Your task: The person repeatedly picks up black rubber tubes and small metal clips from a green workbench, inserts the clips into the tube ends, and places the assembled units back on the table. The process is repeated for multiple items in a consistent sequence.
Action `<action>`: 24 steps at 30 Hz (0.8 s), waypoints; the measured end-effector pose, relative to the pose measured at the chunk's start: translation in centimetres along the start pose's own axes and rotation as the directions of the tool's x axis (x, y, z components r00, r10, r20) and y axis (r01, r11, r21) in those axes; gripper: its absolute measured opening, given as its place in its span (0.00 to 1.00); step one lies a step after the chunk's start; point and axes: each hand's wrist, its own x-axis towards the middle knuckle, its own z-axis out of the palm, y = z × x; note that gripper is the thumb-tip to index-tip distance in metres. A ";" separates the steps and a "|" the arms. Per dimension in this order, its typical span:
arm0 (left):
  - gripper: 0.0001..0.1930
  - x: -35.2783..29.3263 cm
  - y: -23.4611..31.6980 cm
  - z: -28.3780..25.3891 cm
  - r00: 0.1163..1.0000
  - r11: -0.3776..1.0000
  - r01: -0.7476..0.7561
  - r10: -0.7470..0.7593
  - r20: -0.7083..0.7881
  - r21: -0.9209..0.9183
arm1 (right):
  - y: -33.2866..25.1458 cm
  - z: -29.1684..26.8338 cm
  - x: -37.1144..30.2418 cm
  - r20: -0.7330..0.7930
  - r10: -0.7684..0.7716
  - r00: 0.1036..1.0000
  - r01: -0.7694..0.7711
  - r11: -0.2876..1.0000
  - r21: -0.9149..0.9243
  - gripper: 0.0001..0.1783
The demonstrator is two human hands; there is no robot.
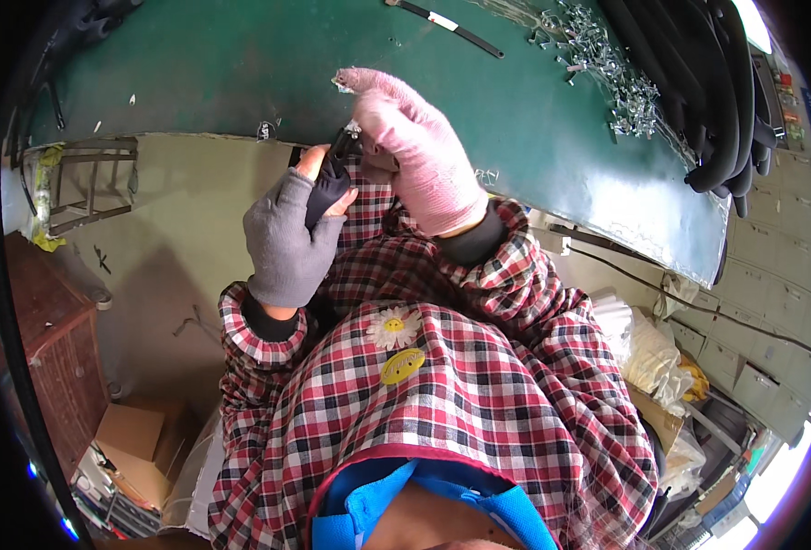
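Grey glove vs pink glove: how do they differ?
Coverage: the grey glove leaves finger ends bare; the pink glove reaches much farther along.
Position: the grey glove appears below the green tabletop's edge; the pink glove overlaps the tabletop.
Shared: both are worn, each meeting a dark cuff.

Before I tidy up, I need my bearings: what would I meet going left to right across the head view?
Brown cabinet, cardboard box, gray-gloved left hand, pink-gloved right hand, small metal pieces, black tubes.
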 end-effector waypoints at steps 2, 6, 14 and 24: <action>0.26 1.0 0.3 -0.4 0.999 0.998 0.036 -0.037 -0.016 -0.044 | -1.2 -0.4 1.4 -0.048 -0.278 0.959 0.252 0.920 -0.300 0.15; 0.28 1.6 -1.2 -0.7 0.981 0.989 0.126 -0.135 0.136 0.077 | -5.7 -4.2 7.5 0.351 -0.658 0.666 0.281 -0.216 -0.935 0.16; 0.23 1.4 -0.5 -1.6 0.972 0.987 0.160 -0.163 0.171 0.033 | -6.5 -7.1 9.1 0.445 -0.309 0.840 0.283 -0.450 -0.847 0.07; 0.22 0.2 0.7 -2.7 0.972 0.965 0.101 -0.148 0.181 0.243 | -5.0 -5.9 1.8 0.403 -0.401 0.822 0.398 -0.102 -0.912 0.09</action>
